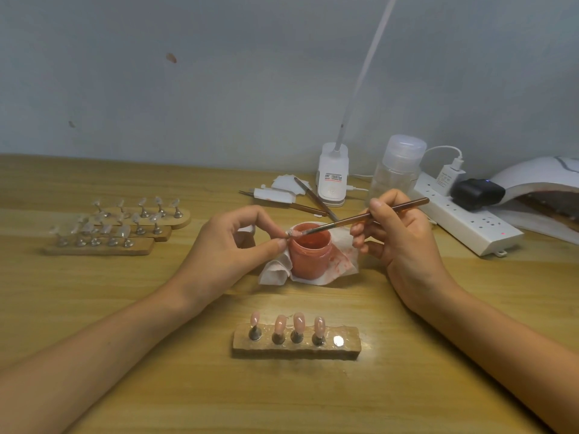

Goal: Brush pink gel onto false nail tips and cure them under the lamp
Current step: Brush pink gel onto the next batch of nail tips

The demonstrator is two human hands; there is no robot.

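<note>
The left hand (232, 245) pinches a small nail tip (293, 234) between thumb and forefinger, with the other fingers curled. The right hand (404, 242) grips a slender brown brush (369, 215) in a pen hold. The bristle end touches the held tip, directly above the open mouth of the pink gel jar (310, 255). The jar is round and glossy and stands on a crumpled white tissue (343, 264) smeared with pink. At lower centre, a rough wooden block (347, 347) carries four pink-coated tips (299, 321) on metal stems, plus one bare metal disc (338, 340). At left, three wooden holders (103, 249) carry clear tips (123, 228). The white domed curing lamp (545, 173) sits at the right edge, beside a white power strip (470, 227).
</note>
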